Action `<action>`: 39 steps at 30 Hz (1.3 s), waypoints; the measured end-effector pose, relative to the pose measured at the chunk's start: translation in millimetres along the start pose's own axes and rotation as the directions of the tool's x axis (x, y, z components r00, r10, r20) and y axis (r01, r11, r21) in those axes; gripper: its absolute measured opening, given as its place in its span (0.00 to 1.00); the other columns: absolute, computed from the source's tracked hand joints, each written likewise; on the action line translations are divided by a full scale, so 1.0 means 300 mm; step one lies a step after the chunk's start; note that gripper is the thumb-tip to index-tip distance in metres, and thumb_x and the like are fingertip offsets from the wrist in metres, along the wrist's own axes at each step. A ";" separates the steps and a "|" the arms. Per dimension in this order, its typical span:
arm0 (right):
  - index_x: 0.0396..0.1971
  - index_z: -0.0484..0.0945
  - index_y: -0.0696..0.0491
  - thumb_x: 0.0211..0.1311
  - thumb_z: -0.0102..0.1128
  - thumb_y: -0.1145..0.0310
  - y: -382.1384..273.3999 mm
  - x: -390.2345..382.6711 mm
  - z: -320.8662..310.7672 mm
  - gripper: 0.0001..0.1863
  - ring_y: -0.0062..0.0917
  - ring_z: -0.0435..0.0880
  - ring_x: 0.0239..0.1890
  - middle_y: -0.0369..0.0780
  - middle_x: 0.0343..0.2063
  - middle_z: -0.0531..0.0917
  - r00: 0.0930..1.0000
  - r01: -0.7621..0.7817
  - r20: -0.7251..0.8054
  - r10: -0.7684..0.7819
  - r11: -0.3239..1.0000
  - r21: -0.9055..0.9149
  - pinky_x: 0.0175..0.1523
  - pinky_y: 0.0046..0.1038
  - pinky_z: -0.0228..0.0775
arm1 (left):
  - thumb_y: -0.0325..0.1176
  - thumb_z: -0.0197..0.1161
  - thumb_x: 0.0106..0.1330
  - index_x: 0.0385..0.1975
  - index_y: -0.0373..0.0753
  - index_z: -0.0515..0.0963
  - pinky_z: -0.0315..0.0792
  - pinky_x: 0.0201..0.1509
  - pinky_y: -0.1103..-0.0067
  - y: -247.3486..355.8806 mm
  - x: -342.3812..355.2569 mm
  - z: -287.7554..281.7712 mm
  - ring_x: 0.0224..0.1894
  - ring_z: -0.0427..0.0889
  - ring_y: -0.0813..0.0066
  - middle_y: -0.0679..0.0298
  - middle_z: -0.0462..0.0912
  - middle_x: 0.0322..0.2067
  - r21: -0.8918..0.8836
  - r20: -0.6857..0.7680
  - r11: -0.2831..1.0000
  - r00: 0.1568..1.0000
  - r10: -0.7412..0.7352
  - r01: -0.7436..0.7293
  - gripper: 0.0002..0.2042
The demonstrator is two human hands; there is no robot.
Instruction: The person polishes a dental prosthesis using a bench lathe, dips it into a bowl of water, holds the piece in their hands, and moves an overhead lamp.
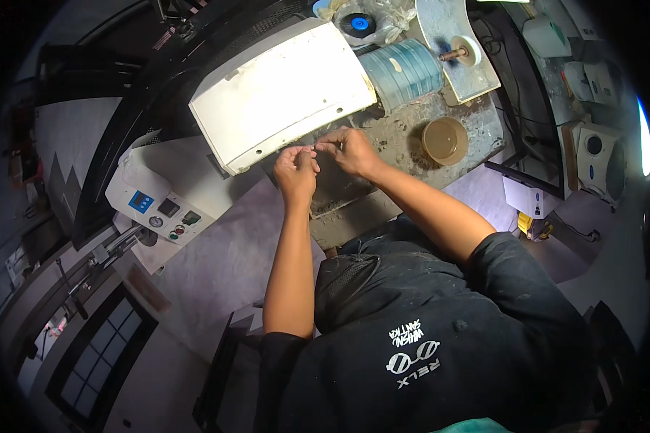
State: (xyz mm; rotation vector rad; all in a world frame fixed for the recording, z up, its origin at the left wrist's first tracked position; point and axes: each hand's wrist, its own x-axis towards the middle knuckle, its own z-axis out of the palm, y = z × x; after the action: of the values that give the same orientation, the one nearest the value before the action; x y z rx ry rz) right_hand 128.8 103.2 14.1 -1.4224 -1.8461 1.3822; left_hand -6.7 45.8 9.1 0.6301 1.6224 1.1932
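Just below the front edge of a white machine housing, my left hand and my right hand meet with fingertips close together. Both sets of fingers are bent in a pinch around something small that I cannot make out; whether the fingertips touch each other is unclear. They are over a stained, grimy work surface. Right of the housing sits a ridged teal cylinder. A translucent brownish cup with liquid stands to the right of my right hand.
At the back are plastic bags, a black reel with blue centre, and a pale tray with a white disc on a spindle. A control box with gauge stands left. Boxy equipment and a black frame line the right.
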 end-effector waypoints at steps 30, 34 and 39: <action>0.31 0.86 0.55 0.58 0.61 0.67 -0.006 -0.019 0.017 0.09 0.27 0.85 0.30 0.46 0.27 0.85 0.982 -0.186 0.000 0.190 0.965 0.187 0.40 0.29 0.74 | 0.19 0.56 0.62 0.31 0.25 0.73 0.62 0.20 0.85 0.102 0.030 0.019 0.19 0.74 0.78 0.56 0.79 0.25 -0.121 -0.034 0.950 0.955 -0.295 0.289 0.03; 0.31 0.85 0.57 0.57 0.61 0.68 -0.020 0.003 0.008 0.09 0.24 0.85 0.30 0.46 0.27 0.86 0.977 -0.210 -0.001 0.212 0.967 0.143 0.40 0.28 0.74 | 0.19 0.57 0.62 0.31 0.24 0.74 0.63 0.20 0.84 0.089 0.027 0.012 0.19 0.74 0.78 0.56 0.79 0.25 -0.099 -0.032 0.956 0.959 -0.281 0.277 0.03; 0.36 0.84 0.59 0.56 0.62 0.67 -0.032 -0.003 0.012 0.12 0.30 0.86 0.35 0.46 0.33 0.86 0.973 -0.222 0.105 0.207 0.963 0.155 0.45 0.32 0.73 | 0.20 0.57 0.63 0.31 0.25 0.74 0.64 0.20 0.84 0.071 0.029 -0.004 0.19 0.75 0.78 0.57 0.80 0.25 -0.135 -0.031 0.961 0.969 -0.246 0.240 0.03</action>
State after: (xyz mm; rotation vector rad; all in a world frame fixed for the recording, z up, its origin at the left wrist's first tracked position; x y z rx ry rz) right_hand 121.6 101.0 21.2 -1.5333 -1.6212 1.6862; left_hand -14.0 60.8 25.1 0.3110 1.5949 1.1273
